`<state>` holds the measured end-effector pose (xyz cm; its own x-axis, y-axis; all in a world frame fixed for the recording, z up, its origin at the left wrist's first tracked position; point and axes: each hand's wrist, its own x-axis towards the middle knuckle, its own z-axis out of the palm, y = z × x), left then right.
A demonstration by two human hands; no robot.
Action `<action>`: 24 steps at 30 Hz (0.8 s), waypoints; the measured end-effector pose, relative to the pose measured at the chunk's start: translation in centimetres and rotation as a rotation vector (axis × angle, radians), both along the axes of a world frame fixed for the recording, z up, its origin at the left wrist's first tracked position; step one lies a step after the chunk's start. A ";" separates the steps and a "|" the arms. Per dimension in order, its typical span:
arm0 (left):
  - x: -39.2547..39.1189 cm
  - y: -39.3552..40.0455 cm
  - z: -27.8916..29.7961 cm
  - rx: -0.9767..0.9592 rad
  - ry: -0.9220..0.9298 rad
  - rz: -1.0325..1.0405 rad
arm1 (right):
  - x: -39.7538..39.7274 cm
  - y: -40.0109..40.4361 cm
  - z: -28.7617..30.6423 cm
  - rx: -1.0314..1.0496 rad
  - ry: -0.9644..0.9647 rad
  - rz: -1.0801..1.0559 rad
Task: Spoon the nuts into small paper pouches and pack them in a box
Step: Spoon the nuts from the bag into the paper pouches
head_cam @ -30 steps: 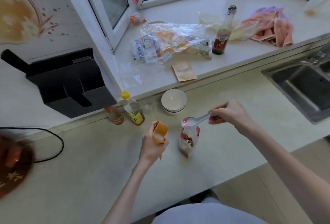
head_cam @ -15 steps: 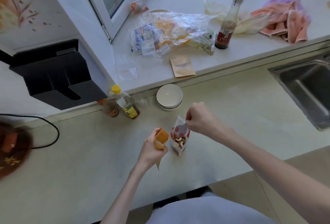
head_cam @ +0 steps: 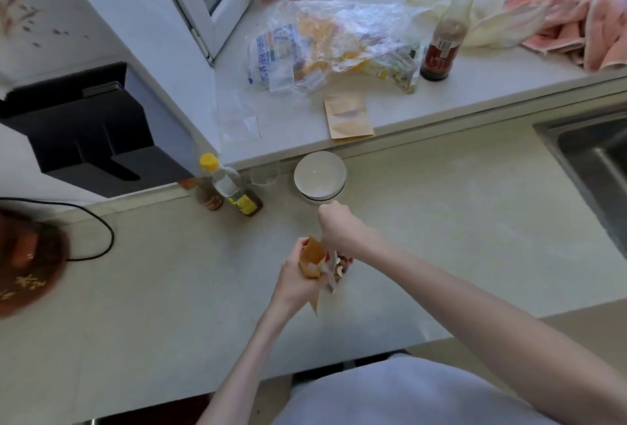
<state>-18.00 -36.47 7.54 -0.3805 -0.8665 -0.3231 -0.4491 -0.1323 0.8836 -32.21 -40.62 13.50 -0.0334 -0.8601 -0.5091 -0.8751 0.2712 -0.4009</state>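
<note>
Two hands are working over the pale stone counter (head_cam: 458, 238) in my head view. My left hand (head_cam: 293, 280) is curling its fingers and thumb around a small brown paper pouch (head_cam: 312, 256), holding it upright with its open mouth facing up. My right hand (head_cam: 341, 226) is closing in a fist around the handle of a white plastic spoon (head_cam: 326, 268); the handle itself is hiding inside the fist, and the spoon bowl is pointing down at the pouch mouth, just beside it. A clear bag of mixed nuts with red trim (head_cam: 341, 267) is standing on the counter, touching the pouch on its right side and sitting partly under my right wrist. A white round ceramic bowl (head_cam: 320, 175) is sitting just beyond my right hand, against the raised ledge. A second flat brown paper pouch (head_cam: 347, 116) is lying on the white windowsill (head_cam: 509, 78), near its front edge. A crumpled clear plastic bag (head_cam: 332, 41) and a dark glass bottle with a red label (head_cam: 442, 38) are sitting farther back on that sill. Two yellow-capped condiment bottles (head_cam: 230, 187) are standing left of the bowl. A steel sink (head_cam: 597, 160) is showing at the right edge.
</note>
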 end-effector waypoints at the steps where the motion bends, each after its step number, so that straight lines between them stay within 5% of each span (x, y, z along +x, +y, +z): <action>1: -0.5 0.0 0.0 -0.002 0.021 -0.019 | -1.0 0.2 -0.3 0.013 -0.013 -0.037; 6: -2.6 -0.4 -0.5 0.021 0.045 -0.015 | -7.5 2.1 -2.3 0.004 -0.076 -0.162; 12: -3.5 -1.7 -3.5 0.156 -0.240 0.117 | -14.0 6.5 -5.8 -0.031 -0.170 -0.318; 17: -4.3 -1.4 -5.4 0.344 -0.378 0.125 | -15.1 9.0 -8.5 -0.077 -0.277 -0.371; 24: -5.2 -0.9 -6.8 0.407 -0.346 0.161 | -14.1 9.1 -10.3 -0.125 -0.222 -0.324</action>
<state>-23.21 -37.34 0.78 -0.0657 -0.6840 -0.7265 -0.6500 -0.5231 0.5513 -46.26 -31.53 3.19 -0.2137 -0.8789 -0.4264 -0.6413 0.4555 -0.6175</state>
